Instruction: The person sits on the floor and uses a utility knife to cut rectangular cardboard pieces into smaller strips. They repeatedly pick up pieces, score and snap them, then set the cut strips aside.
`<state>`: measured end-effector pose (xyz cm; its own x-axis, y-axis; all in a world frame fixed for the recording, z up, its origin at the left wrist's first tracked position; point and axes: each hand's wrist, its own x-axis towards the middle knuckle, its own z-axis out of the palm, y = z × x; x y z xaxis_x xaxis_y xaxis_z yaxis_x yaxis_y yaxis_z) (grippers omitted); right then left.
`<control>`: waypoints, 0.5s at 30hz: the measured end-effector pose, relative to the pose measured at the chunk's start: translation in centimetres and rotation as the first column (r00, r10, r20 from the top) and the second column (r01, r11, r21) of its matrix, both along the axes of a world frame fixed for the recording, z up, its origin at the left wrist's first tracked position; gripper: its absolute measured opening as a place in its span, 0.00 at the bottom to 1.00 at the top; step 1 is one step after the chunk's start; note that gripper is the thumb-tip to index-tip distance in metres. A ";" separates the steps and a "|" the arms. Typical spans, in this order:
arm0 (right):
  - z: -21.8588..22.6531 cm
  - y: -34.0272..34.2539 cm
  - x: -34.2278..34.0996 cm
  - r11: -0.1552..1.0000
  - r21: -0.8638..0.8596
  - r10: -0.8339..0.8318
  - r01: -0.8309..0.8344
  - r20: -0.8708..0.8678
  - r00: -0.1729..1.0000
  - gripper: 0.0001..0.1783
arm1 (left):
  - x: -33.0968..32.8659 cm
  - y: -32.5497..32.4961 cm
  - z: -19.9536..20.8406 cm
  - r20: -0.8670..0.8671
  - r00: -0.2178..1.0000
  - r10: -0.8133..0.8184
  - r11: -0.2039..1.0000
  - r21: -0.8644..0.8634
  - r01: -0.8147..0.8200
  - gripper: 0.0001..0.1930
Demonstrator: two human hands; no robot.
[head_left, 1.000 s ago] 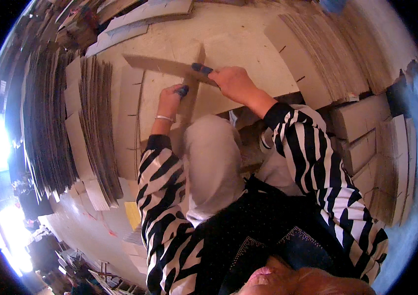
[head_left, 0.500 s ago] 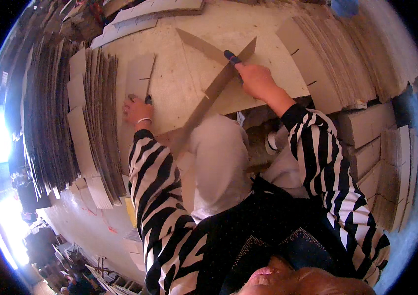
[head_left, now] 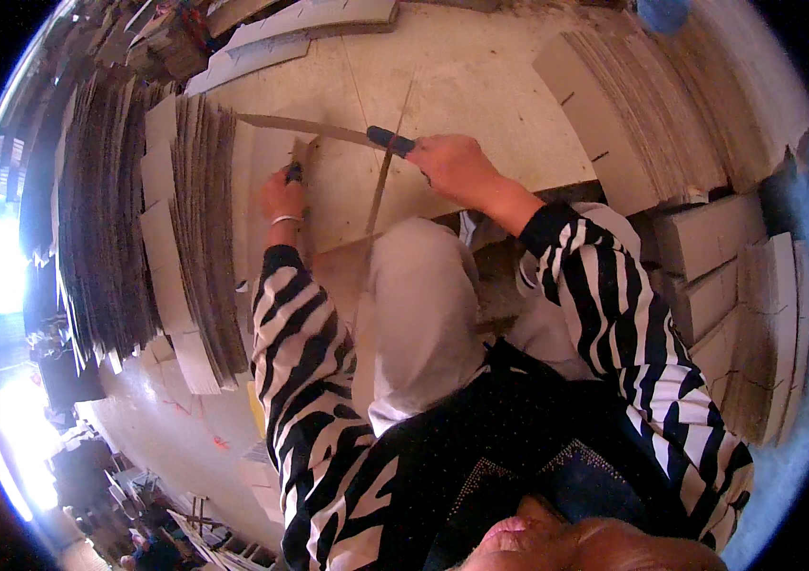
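My right hand (head_left: pixel 457 167), with dark coverings on its fingers, pinches two interlocked cardboard strips where they cross above the board. One cardboard strip (head_left: pixel 314 127) reaches left from these fingers; the other cardboard strip (head_left: pixel 379 195) runs down toward my knee. Both stand on edge. My left hand (head_left: pixel 282 193), a pale band at its wrist and a dark covering on one digit, is closed on a separate cardboard strip (head_left: pixel 312 157), raised and blurred by motion. Part of this strip hides behind the hand.
Tall stacks of cut cardboard (head_left: pixel 200 219) stand at the left edge of the pale wooden board (head_left: pixel 480 67). More slotted cardboard pieces (head_left: pixel 623 124) are stacked on the right. Further cardboard sheets (head_left: pixel 300 29) lie at the far side. My knee (head_left: pixel 423 295) sits against the near edge.
My left hand has picked up the strip it rested on and moved slightly right. My right hand has moved left with the crossed strips, which have turned.
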<state>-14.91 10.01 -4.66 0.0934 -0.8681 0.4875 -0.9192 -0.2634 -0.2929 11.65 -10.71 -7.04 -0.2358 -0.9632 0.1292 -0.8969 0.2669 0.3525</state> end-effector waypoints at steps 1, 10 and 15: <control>-0.4 -0.7 2.1 0.999 -0.005 0.037 -0.036 0.057 0.998 0.14 | 2.7 0.8 -0.9 -0.089 0.996 -0.005 1.000 0.009 0.006 0.17; 0.4 1.7 -2.6 0.945 0.287 -0.146 0.159 -0.069 0.987 0.14 | -5.2 3.3 0.1 -0.477 0.875 -0.076 0.961 0.199 0.192 0.14; 2.9 1.1 -3.4 0.868 0.455 -0.246 0.199 0.047 0.968 0.17 | -1.7 1.8 0.8 -0.601 0.798 -0.049 0.893 0.331 0.304 0.17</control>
